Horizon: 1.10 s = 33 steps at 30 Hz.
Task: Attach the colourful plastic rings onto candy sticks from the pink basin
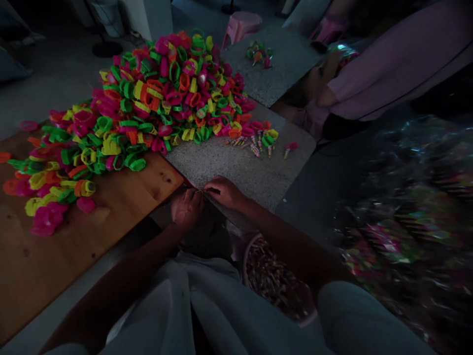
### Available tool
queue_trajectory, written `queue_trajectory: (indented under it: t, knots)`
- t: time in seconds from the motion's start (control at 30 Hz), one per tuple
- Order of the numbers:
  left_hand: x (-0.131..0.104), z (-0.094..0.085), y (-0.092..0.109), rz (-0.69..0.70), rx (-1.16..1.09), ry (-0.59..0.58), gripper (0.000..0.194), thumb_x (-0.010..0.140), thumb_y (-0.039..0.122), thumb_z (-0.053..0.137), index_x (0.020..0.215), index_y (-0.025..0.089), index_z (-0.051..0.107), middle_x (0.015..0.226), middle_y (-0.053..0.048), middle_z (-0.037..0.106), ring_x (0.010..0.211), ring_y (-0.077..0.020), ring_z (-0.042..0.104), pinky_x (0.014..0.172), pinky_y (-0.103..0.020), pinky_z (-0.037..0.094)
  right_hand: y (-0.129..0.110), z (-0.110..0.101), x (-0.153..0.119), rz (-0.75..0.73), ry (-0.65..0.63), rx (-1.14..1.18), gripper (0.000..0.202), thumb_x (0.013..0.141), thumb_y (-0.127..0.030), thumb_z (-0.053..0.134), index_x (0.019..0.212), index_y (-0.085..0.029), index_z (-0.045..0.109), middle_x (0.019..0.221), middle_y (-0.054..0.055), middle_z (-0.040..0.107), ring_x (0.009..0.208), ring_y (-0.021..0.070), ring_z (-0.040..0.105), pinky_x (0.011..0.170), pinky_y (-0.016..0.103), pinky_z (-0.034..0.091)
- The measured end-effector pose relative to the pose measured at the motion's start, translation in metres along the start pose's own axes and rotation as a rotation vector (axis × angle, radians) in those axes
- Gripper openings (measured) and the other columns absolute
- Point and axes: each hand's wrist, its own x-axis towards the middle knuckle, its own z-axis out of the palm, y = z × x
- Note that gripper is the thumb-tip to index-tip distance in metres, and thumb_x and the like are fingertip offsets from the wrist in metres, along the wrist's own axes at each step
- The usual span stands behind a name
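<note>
My left hand [186,208] and my right hand [228,194] meet at the near edge of the tables, fingers closed and fingertips almost touching. A tiny yellowish thing shows between them, too small and dark to name. Beyond them rises a big heap of plastic toy watches [173,93] in pink, green, yellow and orange. Small striped tubes [254,149] lie at the heap's right end, a few beside watches. Below my right forearm sits a pink tub [247,256] filled with many small pieces that look like the same tubes.
The heap spreads over a wooden table [125,212] and a grey speckled table [221,162]. To the right are clear plastic bags [414,227] of colourful items. A person in a pink top [399,64] works at the far right corner. A pink stool [242,25] stands behind.
</note>
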Motion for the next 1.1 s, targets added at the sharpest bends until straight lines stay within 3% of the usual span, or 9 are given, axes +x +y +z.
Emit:
queue_trajectory:
  t: [0.23, 0.57, 0.87, 1.1]
  knots:
    - [0.000, 0.002, 0.003, -0.023, 0.053, -0.025, 0.018, 0.103, 0.020, 0.052, 0.105, 0.019, 0.070, 0.111, -0.014, 0.069, 0.102, -0.0255, 0.064, 0.091, -0.037, 0.053, 0.002, 0.001, 0.000, -0.022, -0.012, -0.009, 0.017, 0.097, -0.016, 0.065, 0.100, -0.026, 0.079, 0.104, 0.005, 0.079, 0.104, 0.0238, 0.067, 0.099, 0.041, 0.051]
    - [0.001, -0.001, 0.006, -0.042, 0.079, -0.079, 0.020, 0.102, 0.017, 0.050, 0.107, 0.019, 0.069, 0.116, -0.015, 0.068, 0.105, -0.0281, 0.063, 0.092, -0.040, 0.052, -0.018, -0.007, 0.001, -0.104, -0.104, -0.300, 0.017, 0.101, -0.018, 0.061, 0.091, -0.023, 0.075, 0.096, 0.007, 0.077, 0.099, 0.0245, 0.062, 0.093, 0.038, 0.043]
    - [0.000, -0.001, 0.005, -0.044, 0.148, -0.117, 0.021, 0.100, 0.014, 0.052, 0.110, 0.019, 0.069, 0.117, -0.016, 0.067, 0.106, -0.0310, 0.060, 0.091, -0.042, 0.052, -0.011, -0.013, 0.011, -0.184, -0.153, -0.246, 0.022, 0.100, -0.017, 0.061, 0.081, -0.022, 0.071, 0.084, 0.005, 0.071, 0.087, 0.0230, 0.058, 0.090, 0.036, 0.042]
    - [0.003, -0.005, 0.007, -0.086, 0.184, -0.198, 0.028, 0.101, 0.014, 0.049, 0.118, 0.020, 0.069, 0.122, -0.015, 0.066, 0.110, -0.0305, 0.059, 0.095, -0.043, 0.051, -0.006, -0.009, 0.012, -0.200, -0.150, -0.250, 0.020, 0.101, -0.017, 0.060, 0.086, -0.020, 0.072, 0.088, 0.007, 0.072, 0.089, 0.0231, 0.059, 0.092, 0.037, 0.044]
